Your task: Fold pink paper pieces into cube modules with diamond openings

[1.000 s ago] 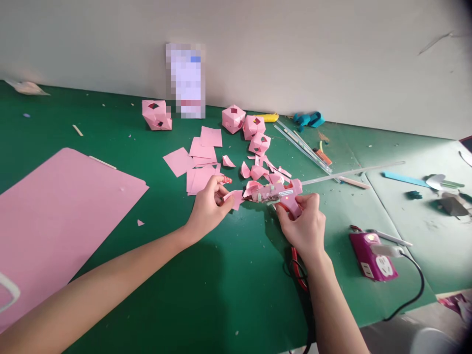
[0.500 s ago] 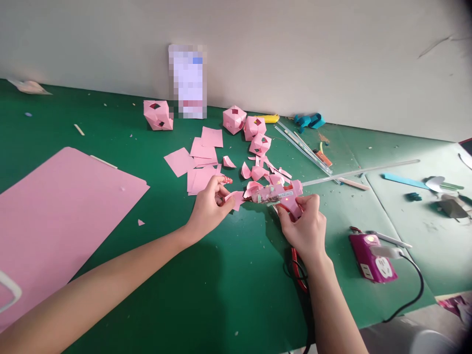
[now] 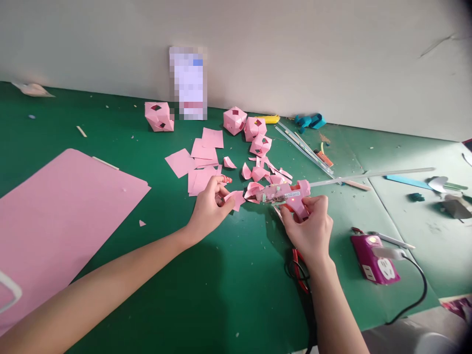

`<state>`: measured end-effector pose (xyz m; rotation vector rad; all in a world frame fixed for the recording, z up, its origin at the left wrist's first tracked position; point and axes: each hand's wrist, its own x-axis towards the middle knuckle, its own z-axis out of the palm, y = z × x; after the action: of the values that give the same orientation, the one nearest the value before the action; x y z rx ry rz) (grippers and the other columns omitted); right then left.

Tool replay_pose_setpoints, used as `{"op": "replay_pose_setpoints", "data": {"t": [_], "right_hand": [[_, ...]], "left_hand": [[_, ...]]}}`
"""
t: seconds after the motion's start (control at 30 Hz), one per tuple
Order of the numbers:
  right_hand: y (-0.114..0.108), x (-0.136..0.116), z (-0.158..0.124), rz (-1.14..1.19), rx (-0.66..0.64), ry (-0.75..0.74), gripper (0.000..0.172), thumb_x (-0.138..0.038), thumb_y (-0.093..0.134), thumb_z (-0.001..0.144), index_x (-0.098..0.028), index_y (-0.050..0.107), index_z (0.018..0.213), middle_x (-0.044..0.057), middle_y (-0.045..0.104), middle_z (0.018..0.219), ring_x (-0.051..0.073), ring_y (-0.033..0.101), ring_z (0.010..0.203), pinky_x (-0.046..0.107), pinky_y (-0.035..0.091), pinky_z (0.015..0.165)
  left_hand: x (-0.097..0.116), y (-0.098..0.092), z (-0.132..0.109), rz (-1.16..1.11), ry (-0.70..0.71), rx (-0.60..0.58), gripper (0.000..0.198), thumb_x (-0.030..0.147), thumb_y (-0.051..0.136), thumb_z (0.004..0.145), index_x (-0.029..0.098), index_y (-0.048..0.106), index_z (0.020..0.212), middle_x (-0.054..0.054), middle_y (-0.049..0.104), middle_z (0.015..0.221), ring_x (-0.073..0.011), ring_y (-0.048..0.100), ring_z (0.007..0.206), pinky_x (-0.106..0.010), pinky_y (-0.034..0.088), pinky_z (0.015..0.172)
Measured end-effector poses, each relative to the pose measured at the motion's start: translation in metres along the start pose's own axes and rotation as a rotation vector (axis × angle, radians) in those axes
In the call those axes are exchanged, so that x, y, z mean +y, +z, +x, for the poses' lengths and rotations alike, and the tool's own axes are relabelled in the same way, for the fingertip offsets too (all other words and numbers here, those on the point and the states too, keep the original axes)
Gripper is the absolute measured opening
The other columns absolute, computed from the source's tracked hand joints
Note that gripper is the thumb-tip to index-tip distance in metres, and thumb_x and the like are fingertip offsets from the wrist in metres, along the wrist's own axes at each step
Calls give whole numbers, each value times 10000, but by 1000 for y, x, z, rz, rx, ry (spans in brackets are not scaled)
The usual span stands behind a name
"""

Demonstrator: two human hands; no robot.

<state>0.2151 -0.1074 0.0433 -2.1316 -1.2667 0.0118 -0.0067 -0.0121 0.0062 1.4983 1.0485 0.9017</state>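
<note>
My right hand (image 3: 309,231) is wrapped round the grip of a pink hot glue gun (image 3: 283,193), whose nozzle points left. A long clear glue stick (image 3: 368,175) sticks out of its back toward the right. My left hand (image 3: 209,206) pinches a small folded pink paper piece (image 3: 236,198) just left of the nozzle. Both hands hover low over the green table (image 3: 228,275). Curled pink paper petals (image 3: 258,173) lie right behind the gun.
Flat pink paper squares (image 3: 201,162) and folded pink paper cubes (image 3: 160,116) lie further back. A large pink sheet (image 3: 55,216) covers the left. A magenta power strip (image 3: 374,258) with a plugged cable sits at right, loose glue sticks (image 3: 302,147) behind, wall at the back.
The glue gun has tilted slightly, its rear and the clear stick rising a little to the right. My left hand and its paper piece have stayed in place.
</note>
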Motion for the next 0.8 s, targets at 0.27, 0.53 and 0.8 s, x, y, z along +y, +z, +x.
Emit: {"op": "replay_pose_setpoints", "data": {"t": [0.27,0.53,0.8], "right_hand": [[4,-1,-1,-8,-62,20,422,-512,716,717,-288,427,927,-10,653,799,188,579,560,313,452,570],[2,-5,0,36,-69,47,425,-490,732,711,-287,423,921,-25,633,755,178,566,556,296,445,554],[1,-8,0,5,-93,8,417,-497,717,706,-292,411,901,-32,621,751,183,563,548,300,442,547]], "left_hand": [[1,0,0,-22,-22,-7,353,340,674,895,236,501,1185,44,579,789,-120,557,663,-278,516,670],[2,-1,0,-20,-2,-13,332,263,657,885,238,505,1180,48,566,787,-111,542,648,-259,495,656],[4,-1,-2,-9,-6,-7,326,251,653,892,240,513,1186,45,572,786,-116,560,656,-260,503,654]]}}
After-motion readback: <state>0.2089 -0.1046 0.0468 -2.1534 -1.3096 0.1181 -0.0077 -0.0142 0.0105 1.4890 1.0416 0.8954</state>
